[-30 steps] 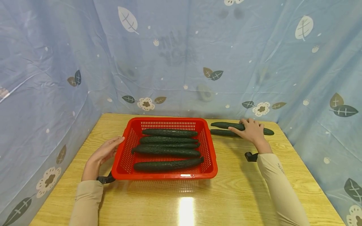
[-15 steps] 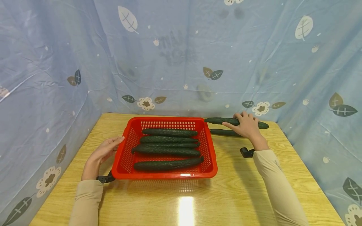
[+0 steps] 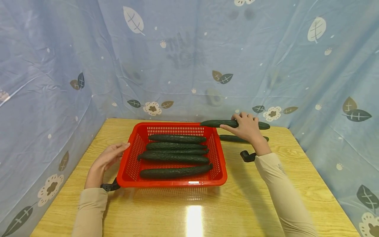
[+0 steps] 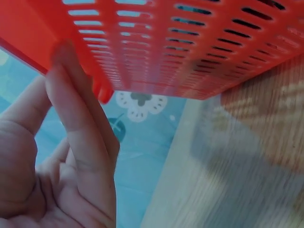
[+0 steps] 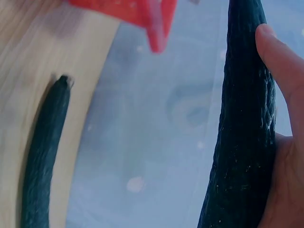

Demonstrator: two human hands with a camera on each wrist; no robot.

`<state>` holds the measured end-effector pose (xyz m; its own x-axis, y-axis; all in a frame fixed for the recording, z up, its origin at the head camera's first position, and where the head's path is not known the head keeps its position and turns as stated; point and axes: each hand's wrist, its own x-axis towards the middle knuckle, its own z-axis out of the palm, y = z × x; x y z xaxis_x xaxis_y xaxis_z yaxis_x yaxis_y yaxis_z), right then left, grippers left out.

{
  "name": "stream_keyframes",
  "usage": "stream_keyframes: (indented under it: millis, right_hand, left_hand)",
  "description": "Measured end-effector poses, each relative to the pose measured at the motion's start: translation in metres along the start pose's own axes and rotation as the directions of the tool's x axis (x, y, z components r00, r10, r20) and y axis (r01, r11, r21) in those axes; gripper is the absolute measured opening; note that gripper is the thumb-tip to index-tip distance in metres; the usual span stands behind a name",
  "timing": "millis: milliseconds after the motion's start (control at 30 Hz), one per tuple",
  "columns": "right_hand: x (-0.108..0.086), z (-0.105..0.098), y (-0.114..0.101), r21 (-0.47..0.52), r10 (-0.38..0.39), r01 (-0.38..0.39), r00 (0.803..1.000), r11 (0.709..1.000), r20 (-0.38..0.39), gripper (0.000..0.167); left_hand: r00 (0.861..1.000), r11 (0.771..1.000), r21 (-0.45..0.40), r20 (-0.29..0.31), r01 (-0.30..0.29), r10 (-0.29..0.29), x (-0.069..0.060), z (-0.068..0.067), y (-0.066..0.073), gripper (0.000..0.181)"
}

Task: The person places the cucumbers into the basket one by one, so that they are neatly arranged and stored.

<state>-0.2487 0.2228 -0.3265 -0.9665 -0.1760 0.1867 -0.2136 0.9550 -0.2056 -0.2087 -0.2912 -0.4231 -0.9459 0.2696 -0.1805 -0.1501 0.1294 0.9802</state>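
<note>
My right hand [image 3: 247, 128] grips a long dark green cucumber [image 3: 217, 123] from above. The cucumber is held level and off the table, its left end over the back right corner of the red basket [image 3: 224, 164]. In the right wrist view, the thumb lies along the side of this cucumber [image 5: 244, 109]. On the left, my left hand [image 3: 108, 158] pinches the basket's left rim between thumb and fingers; in the left wrist view the fingers [image 4: 78, 123] reach up to the rim. Several cucumbers [image 3: 174, 158] lie side by side inside the basket.
Another cucumber [image 3: 234, 138] lies on the wooden table [image 3: 154, 214], right of the basket and below the raised one. A blue patterned curtain [image 3: 189, 65] hangs close behind the table and along both sides.
My right hand has lifted the cucumber from beside the other one and carried it left, up to the basket's back right corner. The left hand and the basket have stayed in place.
</note>
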Motion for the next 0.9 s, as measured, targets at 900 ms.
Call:
stream_keyframes:
  millis: [900]
  right_hand:
    - [0.01, 0.007, -0.101, -0.057, -0.101, 0.104, 0.993, 0.993, 0.063, 0.065]
  left_hand:
    - [0.999, 0.996, 0.087, -0.053, -0.007, 0.011, -0.009, -0.001, 0.014, 0.066]
